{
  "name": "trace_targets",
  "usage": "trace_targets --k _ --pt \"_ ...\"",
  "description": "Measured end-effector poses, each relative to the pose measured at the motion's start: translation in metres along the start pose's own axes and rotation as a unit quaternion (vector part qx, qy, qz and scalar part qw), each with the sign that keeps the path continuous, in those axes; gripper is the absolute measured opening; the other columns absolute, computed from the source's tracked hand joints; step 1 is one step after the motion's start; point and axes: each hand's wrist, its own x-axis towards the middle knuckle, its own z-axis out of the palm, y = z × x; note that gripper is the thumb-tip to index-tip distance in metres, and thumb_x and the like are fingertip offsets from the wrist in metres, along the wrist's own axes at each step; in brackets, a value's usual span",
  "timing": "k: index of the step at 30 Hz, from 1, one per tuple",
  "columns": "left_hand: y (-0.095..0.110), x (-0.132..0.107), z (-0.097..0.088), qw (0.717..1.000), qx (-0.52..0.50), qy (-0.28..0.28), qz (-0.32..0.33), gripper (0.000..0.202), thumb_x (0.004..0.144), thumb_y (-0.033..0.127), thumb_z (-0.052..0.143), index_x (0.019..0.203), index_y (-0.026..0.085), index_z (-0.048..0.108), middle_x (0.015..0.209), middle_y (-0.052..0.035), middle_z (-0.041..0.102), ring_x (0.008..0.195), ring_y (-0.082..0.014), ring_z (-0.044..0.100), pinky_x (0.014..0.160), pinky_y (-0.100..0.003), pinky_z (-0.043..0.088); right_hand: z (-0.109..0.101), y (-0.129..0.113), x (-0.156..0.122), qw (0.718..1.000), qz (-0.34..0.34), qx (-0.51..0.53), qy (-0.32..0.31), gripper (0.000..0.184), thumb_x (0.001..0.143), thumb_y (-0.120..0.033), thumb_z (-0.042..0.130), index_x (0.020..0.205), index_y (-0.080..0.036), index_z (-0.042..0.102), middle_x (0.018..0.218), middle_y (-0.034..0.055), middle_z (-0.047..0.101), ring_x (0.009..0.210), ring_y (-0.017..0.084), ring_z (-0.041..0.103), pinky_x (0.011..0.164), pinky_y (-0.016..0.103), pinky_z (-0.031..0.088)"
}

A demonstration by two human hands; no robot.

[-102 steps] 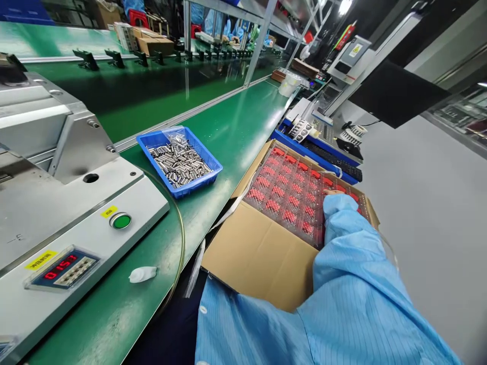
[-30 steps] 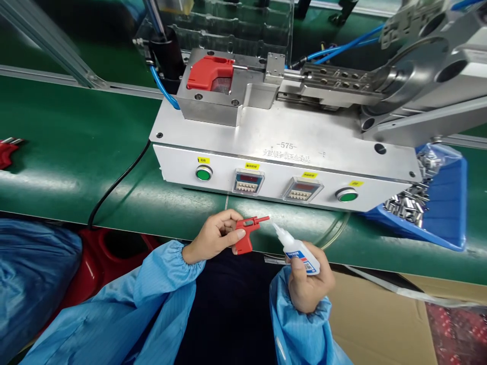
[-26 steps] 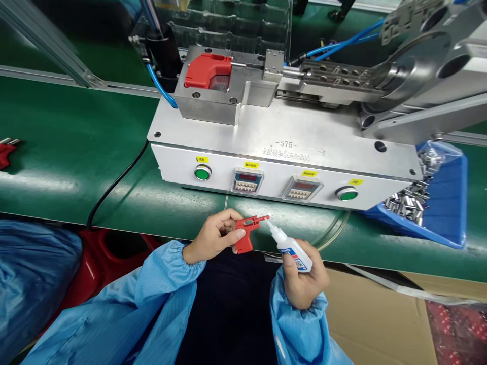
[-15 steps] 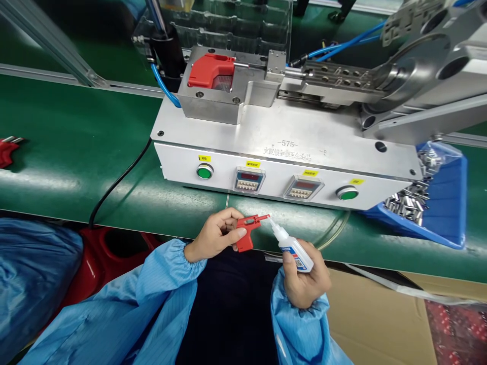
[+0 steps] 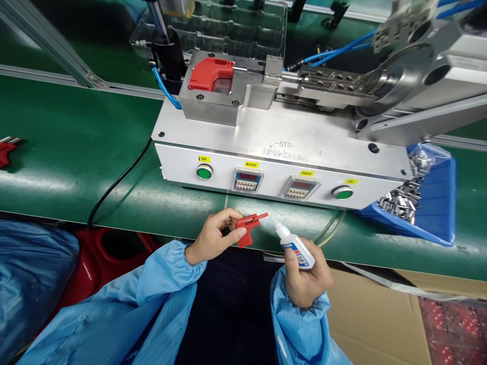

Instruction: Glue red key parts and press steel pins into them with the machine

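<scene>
My left hand (image 5: 213, 237) pinches a small red plastic part (image 5: 248, 228) shaped like a pistol grip, its thin tip pointing right. My right hand (image 5: 307, 279) is wrapped round a small white glue bottle (image 5: 294, 247) with a blue and red label. The bottle's nozzle points up-left and sits a short gap from the red part's tip. Both hands hover at the near edge of the green bench, in front of a silver machine (image 5: 281, 139). Another red part (image 5: 211, 75) sits clamped in the machine's fixture.
The machine front has two green buttons (image 5: 204, 172) and two digital counters (image 5: 248, 179). A blue tray (image 5: 429, 203) of several small metal pins stands at the right. An open cardboard box (image 5: 384, 319) lies lower right. A black cable (image 5: 114, 185) crosses the green belt.
Earlier my right arm reached into the box of red parts at the right. In the last second the nozzle touched the red part's tip, then drew back slightly to the right.
</scene>
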Motion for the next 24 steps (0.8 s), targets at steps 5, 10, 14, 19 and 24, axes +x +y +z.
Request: trace_targets --k 5,10,14,19,24 --pt "-0.0001 0.0002 0.0003 1.000 0.007 0.005 0.005 0.040 0.093 0.058 0.073 0.093 0.018 0.069 0.067 0.0011 0.062 0.057 -0.0128 0.054 0.057 -0.025 0.047 -0.0032 0.0043 -0.0022 0.999 0.030 0.024 0.014 0.032 0.093 -0.051 0.074 0.095 -0.019 0.075 0.071 0.0017 0.065 0.055 0.017 0.056 0.054 0.031 0.048" --pt "-0.0010 0.0004 0.0004 1.000 0.022 0.004 0.020 0.036 0.095 0.055 0.072 0.095 0.018 0.069 0.066 0.0018 0.061 0.058 -0.0129 0.054 0.057 -0.025 0.046 -0.0021 0.0051 -0.0010 0.998 0.045 0.048 0.008 0.031 0.094 -0.050 0.073 0.091 -0.019 0.073 0.065 -0.0010 0.060 0.052 0.015 0.051 0.051 0.028 0.041" --pt "-0.0019 0.0003 0.0002 0.998 0.035 0.008 0.042 0.031 0.096 0.049 0.071 0.094 0.018 0.068 0.066 0.0026 0.059 0.058 -0.0126 0.054 0.057 -0.025 0.044 -0.0009 0.0051 -0.0010 0.997 0.052 0.054 0.000 0.028 0.093 -0.047 0.074 0.091 -0.020 0.074 0.065 -0.0015 0.060 0.051 0.015 0.050 0.051 0.028 0.039" --pt "-0.0018 0.0001 0.0004 0.998 0.046 0.006 0.053 0.028 0.096 0.046 0.071 0.097 0.018 0.069 0.067 0.0021 0.061 0.059 -0.0132 0.056 0.057 -0.025 0.046 -0.0008 0.0047 -0.0008 0.997 0.058 0.055 -0.001 0.029 0.093 -0.048 0.074 0.091 -0.020 0.075 0.065 -0.0012 0.060 0.051 0.015 0.050 0.051 0.027 0.039" --pt "-0.0021 0.0003 0.0008 0.996 0.053 0.010 0.068 0.022 0.096 0.040 0.073 0.098 0.018 0.070 0.067 0.0030 0.060 0.057 -0.0116 0.054 0.055 -0.023 0.045 -0.0005 0.0058 -0.0006 0.996 0.074 0.043 -0.008 0.033 0.093 -0.051 0.074 0.090 -0.018 0.075 0.066 -0.0002 0.062 0.052 0.014 0.051 0.051 0.027 0.040"
